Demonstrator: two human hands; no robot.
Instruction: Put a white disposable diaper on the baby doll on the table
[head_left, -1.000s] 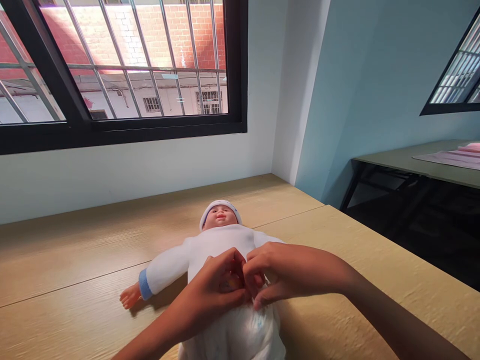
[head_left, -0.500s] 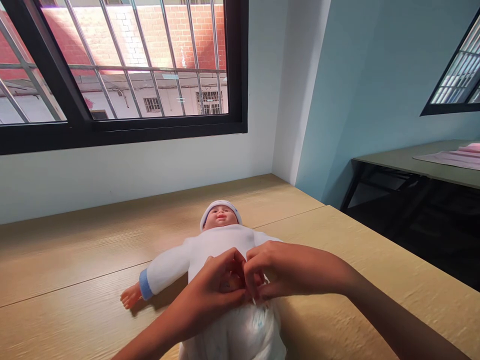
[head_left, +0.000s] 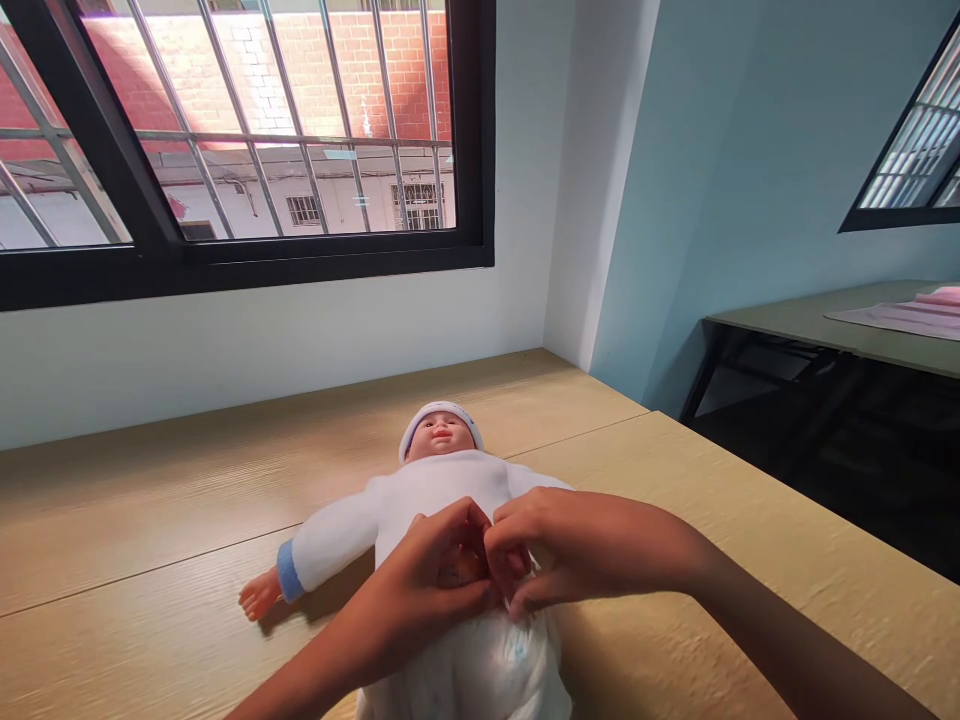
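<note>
A baby doll (head_left: 435, 490) in a white long-sleeved top and white cap lies on its back, its head away from me. Around its hips is a white diaper (head_left: 480, 670) with faint blue marks. Over the doll's belly, my left hand (head_left: 431, 575) has its fingers curled at the diaper's upper edge. My right hand (head_left: 544, 550) meets it there, thumb and fingers pinched at the waist of the diaper. Both sets of fingertips nearly touch, and they hide most of the waistband. One doll arm with a blue cuff stretches out to the left.
The doll rests on a light wooden table (head_left: 187, 580) set against a white wall. A barred window (head_left: 300, 120) with a black frame is above it. To the right, past the table's edge, another table (head_left: 795, 320) carries pink cloth (head_left: 907, 315).
My right thumb and fingers have shifted slightly down along the diaper's waist. The left hand and the doll stay almost where they were.
</note>
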